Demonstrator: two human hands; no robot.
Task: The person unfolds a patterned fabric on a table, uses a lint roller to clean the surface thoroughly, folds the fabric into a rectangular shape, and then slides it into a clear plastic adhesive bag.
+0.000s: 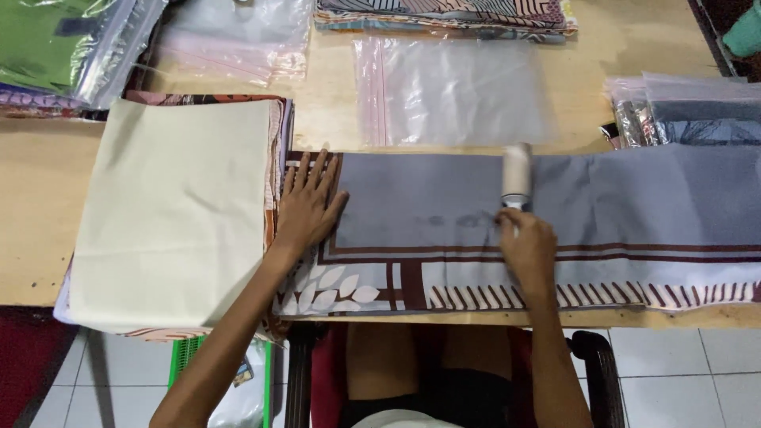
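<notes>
A person sits at a wooden table [36, 206] with a long grey cloth [634, 198] spread across it from left to right, its near edge banded in dark brown with a pattern of white leaves and slanted dashes. The left hand [307, 208] lies flat on the left end of the cloth, palm down and fingers spread and loose, gripping nothing, just pressing the fabric to the table. The right hand [526, 247] is curled tight around the handle of a lint roller [517, 173], whose pale roll points away from the person and rests on the grey cloth near its middle, close to the far edge.

Just left of the flat hand sits a stack of folded cloths [178, 214], the top one plain cream, with patterned edges showing beneath. Beyond the grey cloth an empty clear zip bag [452, 91] lies on the table. More folded patterned cloth [444, 14] sits at the far edge. At the far left a bagged green cloth [47, 40] rests, and at the right a few bagged cloths [690, 111] lie stacked, touching the grey cloth's far edge.
</notes>
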